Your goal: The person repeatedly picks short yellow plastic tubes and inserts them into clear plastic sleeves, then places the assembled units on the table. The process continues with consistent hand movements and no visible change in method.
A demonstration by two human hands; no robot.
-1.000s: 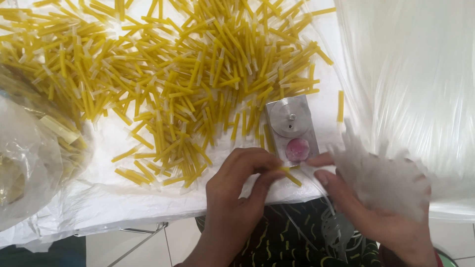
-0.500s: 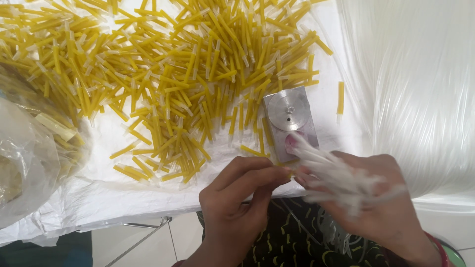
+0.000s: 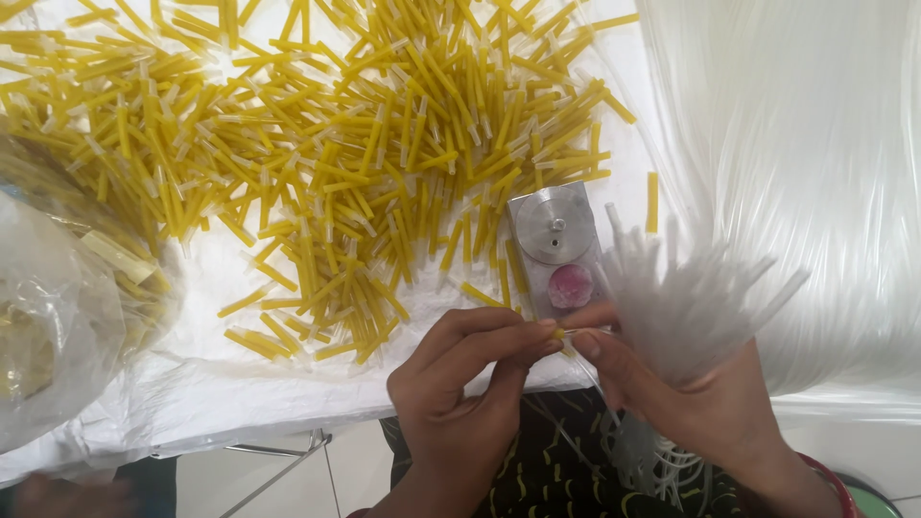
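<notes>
My left hand (image 3: 460, 384) pinches a short yellow tube piece (image 3: 562, 338) at its fingertips, near the table's front edge. My right hand (image 3: 672, 393) meets it fingertip to fingertip and also grips a fanned bundle of clear thin plastic tubes (image 3: 686, 293). Just beyond both hands lies a small metal block (image 3: 554, 245) with a round disc on top and a pink pad (image 3: 570, 286) on its near end. A big heap of yellow tube pieces (image 3: 317, 144) with clear ends covers the white sheet (image 3: 240, 384) further back.
A clear plastic bag (image 3: 67, 307) holding more yellow pieces sits at the left. A mass of long clear tubing (image 3: 796, 144) fills the right side. More clear tubes (image 3: 652, 460) hang below the table edge over my lap. Tiled floor shows beneath.
My right hand has turned so the clear tube bundle fans upward, uncovering the pink pad. The fingertips of both hands stay together at the yellow piece.
</notes>
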